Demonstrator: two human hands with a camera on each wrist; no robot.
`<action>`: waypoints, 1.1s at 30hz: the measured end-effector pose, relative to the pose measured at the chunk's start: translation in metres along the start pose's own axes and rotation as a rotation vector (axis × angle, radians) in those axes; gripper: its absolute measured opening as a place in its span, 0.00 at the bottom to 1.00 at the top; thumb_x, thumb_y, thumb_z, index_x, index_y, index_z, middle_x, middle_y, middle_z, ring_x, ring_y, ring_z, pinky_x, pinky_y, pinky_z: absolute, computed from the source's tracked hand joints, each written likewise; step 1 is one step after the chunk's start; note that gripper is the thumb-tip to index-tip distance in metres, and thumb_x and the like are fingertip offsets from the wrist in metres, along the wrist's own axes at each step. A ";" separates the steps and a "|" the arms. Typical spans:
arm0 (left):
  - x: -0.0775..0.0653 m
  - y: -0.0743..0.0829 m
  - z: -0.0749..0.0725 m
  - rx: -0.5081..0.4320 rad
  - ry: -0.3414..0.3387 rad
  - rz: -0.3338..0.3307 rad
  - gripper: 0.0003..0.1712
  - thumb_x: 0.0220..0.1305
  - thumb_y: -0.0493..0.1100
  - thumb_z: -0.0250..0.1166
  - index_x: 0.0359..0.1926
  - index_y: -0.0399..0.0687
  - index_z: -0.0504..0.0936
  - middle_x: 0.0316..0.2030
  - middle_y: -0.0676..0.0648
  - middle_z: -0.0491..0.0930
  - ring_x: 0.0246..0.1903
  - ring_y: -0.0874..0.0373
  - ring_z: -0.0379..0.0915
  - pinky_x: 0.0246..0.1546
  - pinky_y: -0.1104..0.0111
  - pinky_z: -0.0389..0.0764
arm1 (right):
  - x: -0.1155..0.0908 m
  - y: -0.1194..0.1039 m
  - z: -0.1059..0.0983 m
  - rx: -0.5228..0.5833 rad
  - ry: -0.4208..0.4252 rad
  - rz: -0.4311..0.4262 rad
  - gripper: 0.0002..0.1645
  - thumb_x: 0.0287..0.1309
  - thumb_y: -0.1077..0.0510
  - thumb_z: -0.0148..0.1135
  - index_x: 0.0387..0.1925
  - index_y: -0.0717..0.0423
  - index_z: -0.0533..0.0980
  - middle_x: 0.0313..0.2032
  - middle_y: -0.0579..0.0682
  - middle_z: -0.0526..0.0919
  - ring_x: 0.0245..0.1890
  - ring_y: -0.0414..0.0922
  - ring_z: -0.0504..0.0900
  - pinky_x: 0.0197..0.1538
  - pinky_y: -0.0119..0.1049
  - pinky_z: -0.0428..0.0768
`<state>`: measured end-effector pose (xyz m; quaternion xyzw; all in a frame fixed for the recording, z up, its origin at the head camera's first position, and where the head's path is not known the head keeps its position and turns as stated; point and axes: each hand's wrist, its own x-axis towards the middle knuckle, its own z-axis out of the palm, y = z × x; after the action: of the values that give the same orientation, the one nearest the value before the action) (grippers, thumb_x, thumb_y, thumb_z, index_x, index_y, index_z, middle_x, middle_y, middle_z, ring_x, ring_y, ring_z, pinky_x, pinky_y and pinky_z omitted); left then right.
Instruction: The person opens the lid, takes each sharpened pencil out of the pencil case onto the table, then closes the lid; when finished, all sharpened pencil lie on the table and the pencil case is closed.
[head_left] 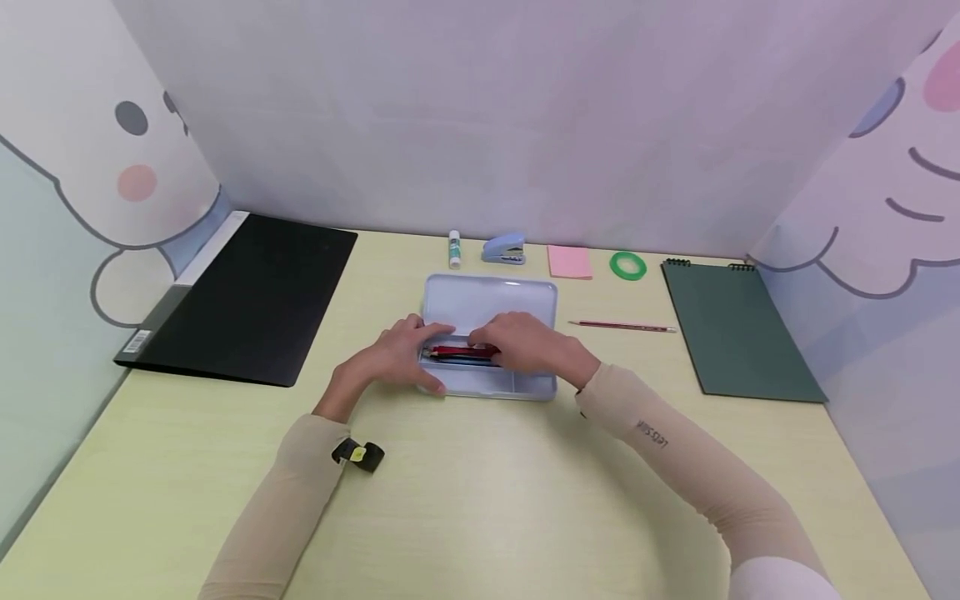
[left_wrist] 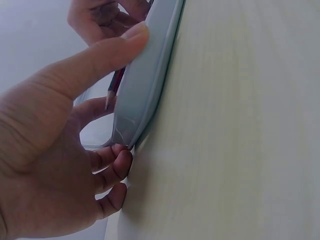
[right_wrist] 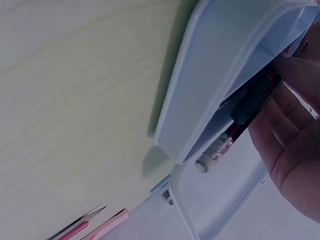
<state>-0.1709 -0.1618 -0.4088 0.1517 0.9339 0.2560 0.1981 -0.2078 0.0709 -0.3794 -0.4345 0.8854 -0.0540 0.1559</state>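
Observation:
A pale blue pencil case (head_left: 472, 382) lies with its lid (head_left: 491, 298) laid back. My left hand (head_left: 393, 354) holds the case's left end, with the thumb (left_wrist: 107, 60) along the front wall and the other fingers around the end. My right hand (head_left: 528, 343) reaches over the case's right half and pinches a dark red pencil (right_wrist: 250, 112). In the right wrist view, its white eraser end sticks out past the fingers. The pencil's sharpened tip (left_wrist: 110, 95) shows near the left hand. Other dark slim items lie beside it in the back compartment, partly hidden.
Behind the case are a glue stick (head_left: 454, 249), a blue stapler (head_left: 504, 249), pink sticky notes (head_left: 570, 262) and green tape (head_left: 627, 266). Another pencil (head_left: 622, 326) lies to the right, near a dark green spiral pad (head_left: 742, 333). A black folder (head_left: 262, 300) is at left.

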 end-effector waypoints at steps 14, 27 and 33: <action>0.000 0.000 0.001 -0.009 0.002 0.000 0.54 0.46 0.58 0.80 0.73 0.64 0.65 0.57 0.41 0.66 0.54 0.45 0.62 0.50 0.55 0.69 | 0.001 0.002 -0.010 0.079 -0.036 0.016 0.22 0.65 0.64 0.61 0.59 0.50 0.80 0.51 0.49 0.86 0.43 0.44 0.80 0.57 0.43 0.79; 0.002 0.001 0.001 0.002 -0.009 -0.003 0.54 0.46 0.58 0.80 0.74 0.64 0.64 0.58 0.41 0.65 0.56 0.45 0.61 0.53 0.54 0.69 | -0.003 0.008 -0.016 0.102 -0.087 0.023 0.24 0.65 0.65 0.61 0.61 0.48 0.79 0.55 0.48 0.84 0.47 0.44 0.80 0.60 0.44 0.78; 0.000 0.001 0.000 -0.003 -0.005 0.001 0.54 0.45 0.59 0.80 0.73 0.62 0.65 0.57 0.40 0.65 0.55 0.45 0.61 0.51 0.54 0.69 | -0.009 0.015 -0.024 0.144 -0.110 0.031 0.26 0.63 0.68 0.61 0.60 0.48 0.80 0.50 0.48 0.85 0.43 0.44 0.81 0.54 0.42 0.80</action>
<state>-0.1709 -0.1611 -0.4078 0.1525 0.9329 0.2572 0.2005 -0.2213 0.0861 -0.3581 -0.4109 0.8759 -0.0913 0.2357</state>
